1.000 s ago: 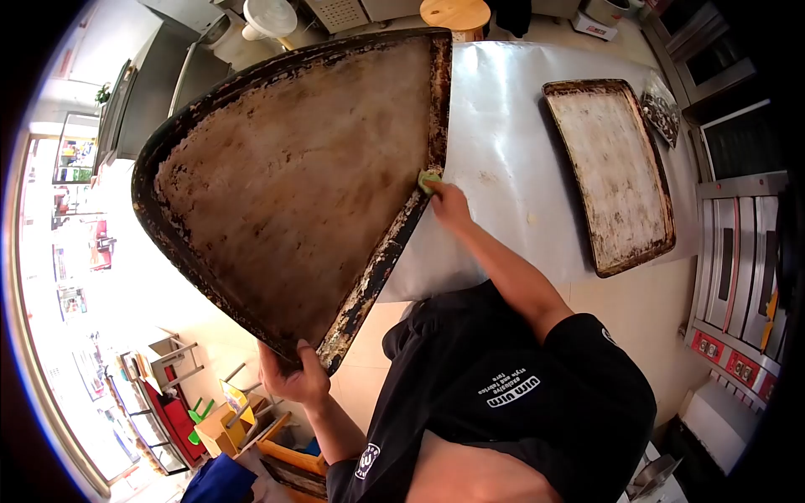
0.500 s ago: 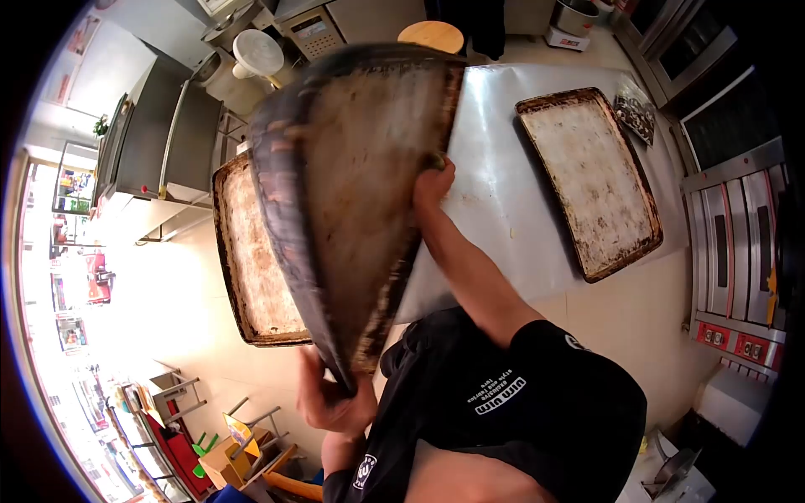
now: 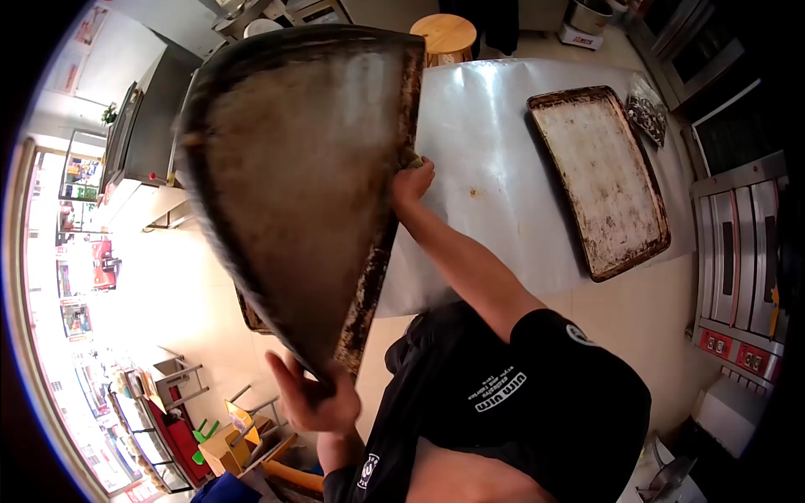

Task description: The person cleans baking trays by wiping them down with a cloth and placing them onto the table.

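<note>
A large, dark-rimmed baking tray (image 3: 306,176) is held up and tilted in front of me, its browned inner face towards me. My left hand (image 3: 317,402) grips its near lower corner, with the tray's edge between thumb and fingers. At the tray's right-hand rim, my right hand (image 3: 412,180) is closed, with a small yellowish-green thing showing at the fingers; its kind is unclear. Behind the raised tray, a second tray (image 3: 251,317) is almost wholly hidden. Another worn baking tray (image 3: 599,180) lies on the metal-topped table (image 3: 490,243), to the right of my right hand.
A bag of dark pieces (image 3: 646,113) lies beside the right tray. Deck ovens (image 3: 742,260) stand along the right side. Beyond the table are a round wooden stool (image 3: 444,35) and a person's dark-clothed legs (image 3: 501,25). A cardboard box (image 3: 225,448) is at lower left.
The raised tray has swung left and towards me, showing more of its inner face and covering most of the tray behind. Both hands have shifted slightly left with it.
</note>
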`<state>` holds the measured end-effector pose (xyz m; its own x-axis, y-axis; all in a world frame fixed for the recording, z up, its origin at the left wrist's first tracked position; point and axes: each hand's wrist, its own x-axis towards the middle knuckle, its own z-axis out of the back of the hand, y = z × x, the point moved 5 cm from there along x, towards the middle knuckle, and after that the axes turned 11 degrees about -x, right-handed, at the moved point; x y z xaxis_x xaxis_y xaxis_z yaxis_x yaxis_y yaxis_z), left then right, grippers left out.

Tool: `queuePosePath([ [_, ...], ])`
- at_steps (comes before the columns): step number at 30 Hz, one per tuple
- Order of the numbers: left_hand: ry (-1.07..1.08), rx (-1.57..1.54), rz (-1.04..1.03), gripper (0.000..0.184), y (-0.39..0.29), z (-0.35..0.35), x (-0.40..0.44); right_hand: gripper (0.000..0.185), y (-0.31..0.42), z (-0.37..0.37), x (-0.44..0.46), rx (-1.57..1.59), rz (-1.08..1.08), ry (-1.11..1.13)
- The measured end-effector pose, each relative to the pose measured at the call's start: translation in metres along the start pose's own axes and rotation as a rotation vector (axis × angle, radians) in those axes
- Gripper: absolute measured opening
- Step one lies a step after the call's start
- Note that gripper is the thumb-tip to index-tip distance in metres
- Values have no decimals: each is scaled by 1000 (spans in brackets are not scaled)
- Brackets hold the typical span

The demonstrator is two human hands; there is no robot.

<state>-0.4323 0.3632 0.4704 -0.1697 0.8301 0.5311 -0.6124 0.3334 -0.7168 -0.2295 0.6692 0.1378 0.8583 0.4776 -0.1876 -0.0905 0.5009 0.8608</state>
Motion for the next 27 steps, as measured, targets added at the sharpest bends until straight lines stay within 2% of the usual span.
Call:
queuePosePath([
  [1,-95,25,108,84,1,5,6,41,-8,9,-10,-20,13,72],
  [4,-345,-126,39,79,17,24,20,38,-39,44,-14,67,109,235],
  [5,-387,-161,94,77,23,28,22,38,-52,62,-18,56,170,310],
  [6,-422,-195,153,74,30,38,22,37,-67,85,-27,40,225,384],
  [8,-472,-314,223,69,54,55,23,37,-103,107,-34,-193,528,361],
  [11,-620,-521,309,69,70,60,25,42,-148,117,-46,-162,596,643],
  [14,-583,-626,328,68,87,67,34,50,-137,135,-52,-254,763,691],
  [17,-559,-754,417,71,114,76,40,59,-119,156,-12,-290,537,698],
  [18,-551,-783,451,73,124,80,39,71,-129,155,13,90,378,866],
  [20,-472,-830,546,72,135,74,44,93,-91,194,27,745,-256,1149],
  [22,-360,-873,600,72,146,57,55,105,-55,241,34,1107,-292,1242],
  [25,-182,-881,670,72,144,28,79,110,-77,294,59,1209,-301,1221],
  [27,-93,-842,723,68,140,5,95,103,-92,333,57,1122,-486,963],
])
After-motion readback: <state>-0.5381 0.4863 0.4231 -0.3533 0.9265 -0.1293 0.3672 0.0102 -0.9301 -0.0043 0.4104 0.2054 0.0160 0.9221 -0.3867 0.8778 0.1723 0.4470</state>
